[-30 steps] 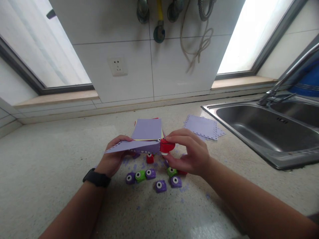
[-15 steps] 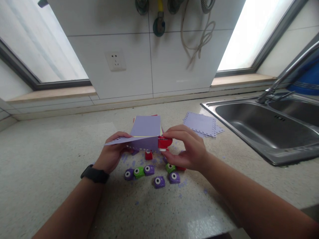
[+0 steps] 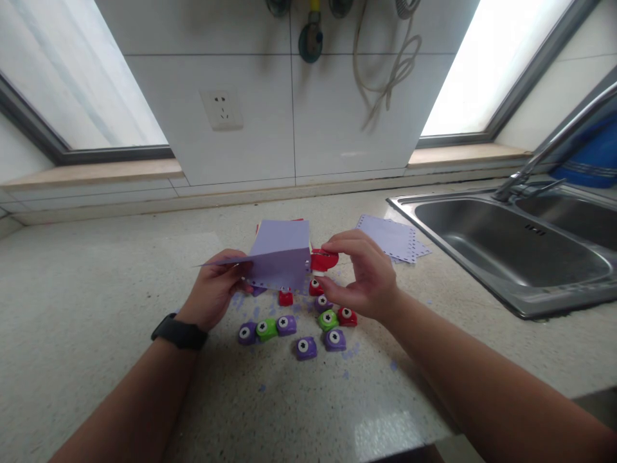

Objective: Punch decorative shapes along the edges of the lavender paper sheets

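Note:
My left hand (image 3: 216, 286) grips the left side of a purple paper sheet (image 3: 284, 269), which is held up off the counter with small punched holes along its lower edge. Between the thumb and fingers of my right hand (image 3: 369, 276) is a red craft punch (image 3: 324, 261), at the sheet's right edge. Below the sheet lie several more punches, among them a green one (image 3: 267, 329), a purple one (image 3: 306, 348) and a red one (image 3: 347, 316). Purple paper bits (image 3: 351, 352) are scattered around them.
A stack of purple paper (image 3: 283, 235) lies behind the held sheet. Sheets with punched edges (image 3: 388, 236) rest to its right. At the right is a steel sink (image 3: 482, 241) with a faucet (image 3: 554, 141). A tiled wall (image 3: 241, 154) stands behind the counter.
The held sheet has tilted so that more of its face shows. My right hand and the red punch have moved slightly up and right, uncovering punches below.

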### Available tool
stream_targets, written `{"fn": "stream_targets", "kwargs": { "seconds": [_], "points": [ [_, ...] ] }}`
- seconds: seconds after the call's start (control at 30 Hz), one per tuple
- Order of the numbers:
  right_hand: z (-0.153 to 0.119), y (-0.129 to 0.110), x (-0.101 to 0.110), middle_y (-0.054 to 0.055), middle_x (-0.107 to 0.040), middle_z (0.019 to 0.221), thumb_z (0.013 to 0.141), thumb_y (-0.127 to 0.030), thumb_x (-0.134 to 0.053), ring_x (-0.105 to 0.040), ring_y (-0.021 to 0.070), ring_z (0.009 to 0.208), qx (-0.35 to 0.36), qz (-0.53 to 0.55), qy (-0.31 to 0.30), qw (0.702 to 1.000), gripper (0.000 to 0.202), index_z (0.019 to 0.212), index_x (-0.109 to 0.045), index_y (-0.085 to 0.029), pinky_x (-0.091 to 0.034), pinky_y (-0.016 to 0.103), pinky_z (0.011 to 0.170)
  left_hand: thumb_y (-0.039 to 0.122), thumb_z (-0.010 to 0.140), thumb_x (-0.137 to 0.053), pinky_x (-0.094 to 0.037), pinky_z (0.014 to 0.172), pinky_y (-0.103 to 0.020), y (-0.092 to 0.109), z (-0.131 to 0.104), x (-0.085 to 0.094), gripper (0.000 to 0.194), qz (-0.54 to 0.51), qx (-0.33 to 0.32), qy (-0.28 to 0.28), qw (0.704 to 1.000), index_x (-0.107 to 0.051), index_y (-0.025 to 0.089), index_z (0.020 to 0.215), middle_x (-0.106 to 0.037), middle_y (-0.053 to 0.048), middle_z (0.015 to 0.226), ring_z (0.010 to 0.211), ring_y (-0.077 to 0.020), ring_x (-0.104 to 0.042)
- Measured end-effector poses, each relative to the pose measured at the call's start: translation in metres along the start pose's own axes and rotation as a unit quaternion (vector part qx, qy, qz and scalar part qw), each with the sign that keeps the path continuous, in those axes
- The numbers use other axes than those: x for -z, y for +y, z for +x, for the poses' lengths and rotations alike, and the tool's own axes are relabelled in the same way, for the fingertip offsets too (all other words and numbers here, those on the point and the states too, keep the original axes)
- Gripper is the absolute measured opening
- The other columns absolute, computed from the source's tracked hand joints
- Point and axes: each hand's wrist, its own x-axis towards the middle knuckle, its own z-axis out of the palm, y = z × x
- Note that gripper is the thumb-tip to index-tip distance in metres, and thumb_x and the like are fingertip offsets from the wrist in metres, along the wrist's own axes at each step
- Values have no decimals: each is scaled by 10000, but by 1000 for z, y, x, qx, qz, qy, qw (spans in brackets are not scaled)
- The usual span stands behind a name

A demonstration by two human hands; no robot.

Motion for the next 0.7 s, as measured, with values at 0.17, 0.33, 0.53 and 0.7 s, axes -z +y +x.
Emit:
{"fn": "stream_targets", "kwargs": {
  "seconds": [0.17,0.33,0.53,0.7],
  "points": [
    [1,-4,0,74,-686,997,736,-160,-789,-664,219,859,31,-11,7,999,494,1199,-631,-227,-594,386,722,243,766,-850,-560,478,-234,2,-1,-1,162,1,-7,0,1000,-739,178,864,-695,-20,815,624,-143,-654],
    [2,-8,1,66,-701,991,742,-175,-786,-678,222,839,38,-26,0,999,500,1210,-626,-251,-606,380,688,251,749,-859,-565,508,-236,3,-3,0,195,3,-13,-6,1000,-749,170,889,-709,-40,833,661,-155,-663],
    [1,-10,2,74,-707,1014,743,-168,-790,-684,226,873,48,-20,-15,999,532,1240,-613,-240,-612,380,714,255,717,-869,-562,515,-239,5,-4,0,215,8,-18,-11,1000,-756,187,886,-725,-46,860,660,-163,-672],
    [3,-11,2,71,-704,1008,778,-199,-777,-686,224,874,57,-15,-31,998,514,1259,-602,-245,-609,374,718,255,684,-889,-563,513,-246,6,-5,-2,242,11,-21,-7,1000,-760,185,876,-730,-54,870,646,-162,-668]
  ]
}}
